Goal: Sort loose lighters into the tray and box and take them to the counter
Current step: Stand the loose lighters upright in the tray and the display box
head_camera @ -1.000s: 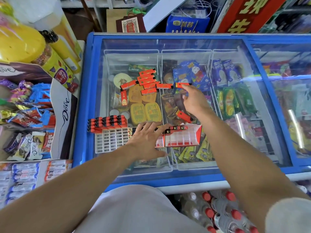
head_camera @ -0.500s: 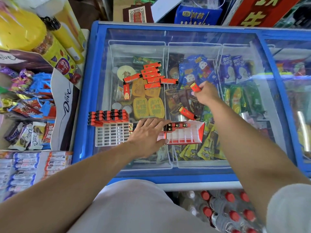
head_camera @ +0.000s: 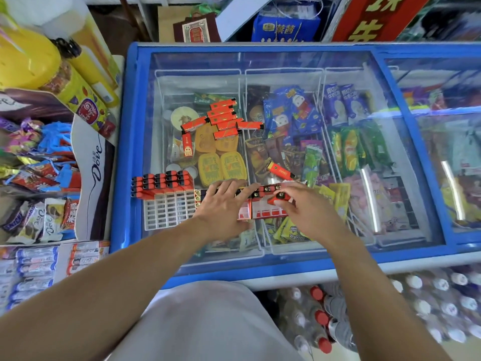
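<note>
So roughly halfway, it seems: the white tray [head_camera: 166,212] at 9 o'clock is only filled along its far rows, and the red box [head_camera: 268,211] at centre is partly loaded. A loose pile of lighters [head_camera: 223,118] is left at 12 o'clock on the freezer lid [head_camera: 260,256], plus a stray lighter [head_camera: 279,170]. One lighter [head_camera: 279,198] is pinched by the right hand [head_camera: 307,212] over the box. The left hand [head_camera: 223,207] is laid flat, fingers spread, on the box's left end.

Blue-framed glass freezer [head_camera: 130,157] held ice creams [head_camera: 294,113]; Dove candy display [head_camera: 93,162] stood left, bottled drinks [head_camera: 322,316] below.
</note>
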The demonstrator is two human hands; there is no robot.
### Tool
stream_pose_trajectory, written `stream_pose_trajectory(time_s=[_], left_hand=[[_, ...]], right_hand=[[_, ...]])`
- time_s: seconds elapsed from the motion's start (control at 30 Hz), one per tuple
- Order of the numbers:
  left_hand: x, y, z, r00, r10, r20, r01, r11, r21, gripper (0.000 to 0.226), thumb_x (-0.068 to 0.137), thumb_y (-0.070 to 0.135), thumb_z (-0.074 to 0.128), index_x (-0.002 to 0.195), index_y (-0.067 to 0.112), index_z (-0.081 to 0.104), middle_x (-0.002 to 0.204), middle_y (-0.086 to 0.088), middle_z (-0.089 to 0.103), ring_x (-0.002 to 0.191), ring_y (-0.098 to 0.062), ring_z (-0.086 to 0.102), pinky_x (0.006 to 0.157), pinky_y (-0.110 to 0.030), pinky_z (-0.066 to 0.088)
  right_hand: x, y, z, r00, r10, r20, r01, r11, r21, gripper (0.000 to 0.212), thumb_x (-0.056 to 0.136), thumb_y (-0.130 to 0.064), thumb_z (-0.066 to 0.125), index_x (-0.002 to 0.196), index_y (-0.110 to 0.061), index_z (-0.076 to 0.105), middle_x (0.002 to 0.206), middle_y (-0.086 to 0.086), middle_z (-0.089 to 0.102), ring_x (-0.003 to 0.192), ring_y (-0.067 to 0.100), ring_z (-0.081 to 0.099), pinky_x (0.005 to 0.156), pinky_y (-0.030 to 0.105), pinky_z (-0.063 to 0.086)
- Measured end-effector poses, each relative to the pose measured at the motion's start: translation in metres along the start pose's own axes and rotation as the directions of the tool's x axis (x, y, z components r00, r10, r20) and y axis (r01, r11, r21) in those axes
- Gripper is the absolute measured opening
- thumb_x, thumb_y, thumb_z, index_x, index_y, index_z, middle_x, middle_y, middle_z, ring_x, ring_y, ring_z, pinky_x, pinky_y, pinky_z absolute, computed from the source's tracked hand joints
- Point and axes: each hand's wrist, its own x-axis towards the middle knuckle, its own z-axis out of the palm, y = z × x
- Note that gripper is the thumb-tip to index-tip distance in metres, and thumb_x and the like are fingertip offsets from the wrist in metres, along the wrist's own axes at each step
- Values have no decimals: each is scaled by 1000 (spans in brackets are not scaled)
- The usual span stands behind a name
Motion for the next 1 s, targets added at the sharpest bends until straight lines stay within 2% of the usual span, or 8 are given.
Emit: stream_pose_trajectory(time_s=[0.03,0.1,0.2,0.53,0.7,0.8,0.9,1.0], left_hand=[[0,0,0,1000,1,6,-1,1000,1,95,91,65,56,160,38,-2,164,-2,18,151,-25,15,124,-47,8],[1,-1,-1,1000,4,13,-4,1000,3,95,90,65,57,160,37,-1,164,-2,18,151,-25,15,124,-47,8],[1,-2,0,1000,10,8,-11,1000,6,96,90,65,58,160,37,-1,164,-1,19,150,-25,16,124,-47,9],[1,-3,1,1000,16,4,-16,999,38,98,90,65,57,159,36,-6,165,-3,16,151,-26,15,125,-48,10],[1,-3,3,1000,21,-8,-21,999,43,100,88,66,58,159,36,-6,164,-3,17,150,-27,16,124,-47,11],[2,-3,4,1000,24,-16,-23,998,53,101,88,66,57,160,35,-7,164,-4,17,150,-27,16,124,-47,11],[1,-4,4,999,29,-21,-27,998,64,101,89,66,57,160,35,-8,164,-5,17,151,-27,16,124,-48,11],[1,-3,4,999,30,-23,-28,998,49,99,89,63,58,159,35,-6,165,-5,17,151,-27,15,124,-48,11]], right_hand=[[2,0,7,998,14,-57,-16,999,-38,32,97,-50,54,122,-32,64,130,-14,60,104,10,62,84,33,53],[6,-1,19,984,44,-173,-51,998,-35,26,91,-50,65,113,-36,66,113,-15,67,83,5,63,70,26,51],[10,-7,31,971,85,-223,-89,996,-7,22,90,-43,70,110,-35,65,97,-13,66,69,3,57,61,24,43],[6,-7,37,951,37,-306,-35,999,12,24,90,-30,72,113,-31,65,100,-13,68,78,6,65,64,27,52],[10,-2,45,927,22,-376,-22,1000,5,19,86,-32,78,102,-31,70,91,-14,68,67,-3,51,54,17,38],[12,-2,49,906,11,-424,-4,1000,17,17,84,-32,79,99,-28,72,93,-13,70,62,0,55,51,19,41],[12,-3,49,900,-6,-437,12,1000,10,20,83,-31,80,101,-28,72,89,-13,70,65,5,64,53,19,42],[10,-9,39,889,-35,-456,66,996,53,23,83,-39,79,102,-29,72,84,-16,67,62,3,61,53,18,44]])
